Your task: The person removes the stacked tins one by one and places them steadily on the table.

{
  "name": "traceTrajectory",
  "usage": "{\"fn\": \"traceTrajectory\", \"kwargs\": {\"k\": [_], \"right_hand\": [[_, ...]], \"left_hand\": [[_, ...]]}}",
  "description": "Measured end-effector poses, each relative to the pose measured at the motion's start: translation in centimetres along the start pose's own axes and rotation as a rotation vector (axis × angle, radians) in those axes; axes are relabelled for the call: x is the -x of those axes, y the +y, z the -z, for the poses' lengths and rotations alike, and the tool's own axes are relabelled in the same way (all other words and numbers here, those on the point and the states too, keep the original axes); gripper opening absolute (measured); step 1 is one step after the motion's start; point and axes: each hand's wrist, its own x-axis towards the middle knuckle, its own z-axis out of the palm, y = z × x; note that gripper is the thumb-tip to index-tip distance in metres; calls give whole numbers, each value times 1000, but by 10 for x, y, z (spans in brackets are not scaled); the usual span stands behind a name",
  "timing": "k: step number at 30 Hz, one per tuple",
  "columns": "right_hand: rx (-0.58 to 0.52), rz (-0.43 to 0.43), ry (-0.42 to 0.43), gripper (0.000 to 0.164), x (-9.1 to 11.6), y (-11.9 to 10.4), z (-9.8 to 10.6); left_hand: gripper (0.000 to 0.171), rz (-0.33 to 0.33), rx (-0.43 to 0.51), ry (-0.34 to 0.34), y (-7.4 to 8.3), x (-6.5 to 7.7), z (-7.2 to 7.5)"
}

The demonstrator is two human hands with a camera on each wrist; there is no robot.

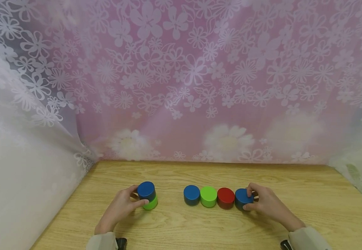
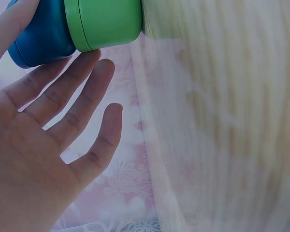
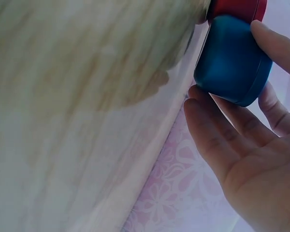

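Observation:
My left hand (image 1: 121, 205) pinches a blue round tin (image 1: 146, 190) between thumb and fingers. That tin stands on a green round tin (image 1: 151, 204), slightly off-centre; in the left wrist view the green tin (image 2: 106, 21) shows a lid seam and meets the tabletop. My right hand (image 1: 266, 202) grips another blue tin (image 1: 243, 198) at the right end of a row. Beside it in the row are a red tin (image 1: 226, 198), a green tin and a blue tin. The right wrist view shows the gripped blue tin (image 3: 234, 60) on the table, against the red one.
A green tin (image 1: 208, 196) and a blue tin (image 1: 191, 195) form the left part of the row, between the hands. The wood-grain table (image 1: 181, 229) ends at a pink flowered curtain (image 1: 174, 86) behind. Pale cloth (image 1: 21, 180) hangs at the left.

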Motion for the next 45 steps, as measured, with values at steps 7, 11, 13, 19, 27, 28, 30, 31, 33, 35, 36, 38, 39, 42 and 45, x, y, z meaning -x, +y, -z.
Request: {"fn": "traceTrajectory", "kwargs": {"k": [7, 11, 13, 19, 27, 28, 30, 31, 33, 35, 36, 38, 39, 42, 45], "right_hand": [[3, 9, -21, 43, 0, 1, 0], [-1, -4, -40, 40, 0, 1, 1], [-6, -9, -48, 38, 1, 0, 1], [-29, 12, -17, 33, -3, -6, 6], [-64, 73, 104, 43, -14, -23, 8], [-63, 79, 120, 44, -15, -25, 7], [-60, 95, 156, 43, -18, -31, 5], [-57, 105, 175, 42, -19, -33, 4], [-64, 118, 201, 42, -22, -39, 1], [-80, 134, 223, 40, -24, -44, -2], [-88, 142, 232, 40, -26, -47, -3], [-97, 151, 248, 39, -28, -52, -7], [-101, 156, 254, 39, -30, -55, -8], [-122, 170, 263, 38, -35, -64, -13], [-156, 182, 256, 37, -41, -71, -19]], "left_hand": [[56, -6, 1, -5, -1, 0, 0], [58, -6, 4, -6, -1, 0, 0], [58, -3, 5, -6, -1, 0, 0], [57, 7, 5, -9, 0, 0, -1], [61, 16, -9, 3, 1, -1, -2], [61, 18, -9, 4, 1, -1, -2], [61, 15, -10, -1, 1, -1, -2], [61, 13, -9, -3, 1, -1, -2], [61, -3, -9, -15, 1, -1, -1], [61, -20, -6, -29, 0, 0, 0], [60, -27, -4, -35, 0, 0, 0], [59, -36, 0, -46, -1, 0, 1], [57, -38, 2, -50, -1, 0, 1], [54, -47, -1, -59, -2, 0, 1], [52, -61, -11, -66, -3, 0, 1]]}}
